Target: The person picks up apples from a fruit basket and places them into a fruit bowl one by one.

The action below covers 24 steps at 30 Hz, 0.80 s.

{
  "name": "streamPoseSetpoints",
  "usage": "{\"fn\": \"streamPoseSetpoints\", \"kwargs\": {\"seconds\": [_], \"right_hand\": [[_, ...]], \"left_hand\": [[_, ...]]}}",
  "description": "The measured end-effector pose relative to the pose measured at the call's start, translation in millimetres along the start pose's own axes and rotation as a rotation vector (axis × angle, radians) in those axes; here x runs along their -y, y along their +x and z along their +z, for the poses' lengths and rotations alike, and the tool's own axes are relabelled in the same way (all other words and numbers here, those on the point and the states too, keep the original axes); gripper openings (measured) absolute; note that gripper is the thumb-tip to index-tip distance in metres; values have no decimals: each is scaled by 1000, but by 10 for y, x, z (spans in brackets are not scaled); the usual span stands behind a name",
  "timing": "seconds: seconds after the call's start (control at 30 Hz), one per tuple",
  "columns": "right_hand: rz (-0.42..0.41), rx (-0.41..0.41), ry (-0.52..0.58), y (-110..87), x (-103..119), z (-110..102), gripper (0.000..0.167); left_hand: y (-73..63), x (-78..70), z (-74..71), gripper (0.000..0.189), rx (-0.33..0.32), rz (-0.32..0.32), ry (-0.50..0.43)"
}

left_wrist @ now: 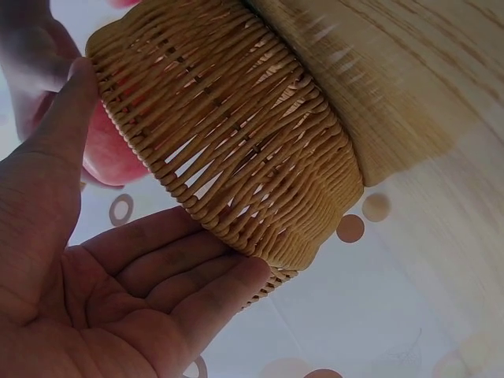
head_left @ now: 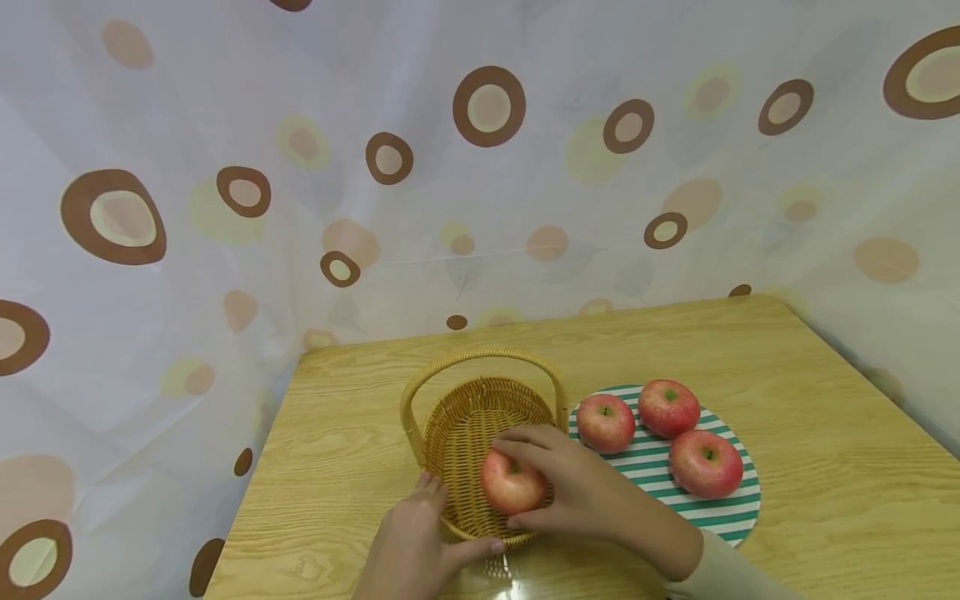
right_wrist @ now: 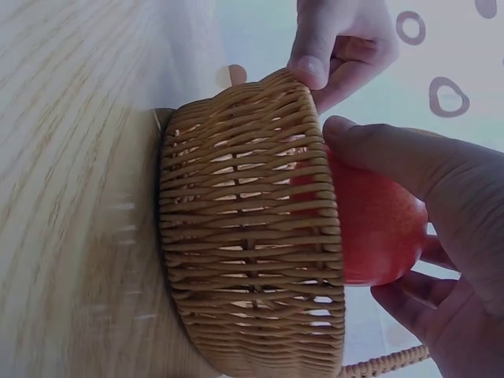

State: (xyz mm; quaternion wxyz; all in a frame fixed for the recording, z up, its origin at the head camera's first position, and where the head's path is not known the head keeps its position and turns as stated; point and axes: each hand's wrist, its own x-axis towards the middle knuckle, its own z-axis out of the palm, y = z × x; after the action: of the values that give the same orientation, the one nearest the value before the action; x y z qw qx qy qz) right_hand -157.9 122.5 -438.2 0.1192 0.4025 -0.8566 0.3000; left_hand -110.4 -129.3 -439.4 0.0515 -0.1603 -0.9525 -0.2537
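A red apple [head_left: 512,483] is in my right hand [head_left: 581,487], fingers over its top and far side, thumb along the near side. The hand holds it in the mouth of a round wicker basket [head_left: 480,398] with an arched handle, just inside the near right rim. My left hand [head_left: 408,542] steadies the basket at its near left, thumb on the front rim and fingers against the left side. In the left wrist view, thumb and fingertips touch the woven wall [left_wrist: 236,118]. Through the weave in the right wrist view, part of the apple [right_wrist: 378,216] shows.
Right of the basket lies a round green-and-white striped plate [head_left: 637,473]. It bears three red apples, one at left [head_left: 606,425], one at the back [head_left: 669,408] and one in front [head_left: 707,465]. A patterned curtain [head_left: 420,217] surrounds the wooden table [head_left: 337,417].
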Motion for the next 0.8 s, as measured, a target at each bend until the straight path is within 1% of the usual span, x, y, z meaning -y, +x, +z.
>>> {"fn": "streamPoseSetpoints", "kwargs": {"seconds": [0.37,0.6,0.8], "right_hand": [[0,-55,1,-129,-39,-98,79],[28,-75,-9,-211,-76,-191,79],[34,-78,-4,-270,-90,-293,82]], "left_hand": [[-6,15,17,91,-10,17,-8],[4,24,18,91,-16,25,-10],[3,19,5,93,-3,20,-14]]}}
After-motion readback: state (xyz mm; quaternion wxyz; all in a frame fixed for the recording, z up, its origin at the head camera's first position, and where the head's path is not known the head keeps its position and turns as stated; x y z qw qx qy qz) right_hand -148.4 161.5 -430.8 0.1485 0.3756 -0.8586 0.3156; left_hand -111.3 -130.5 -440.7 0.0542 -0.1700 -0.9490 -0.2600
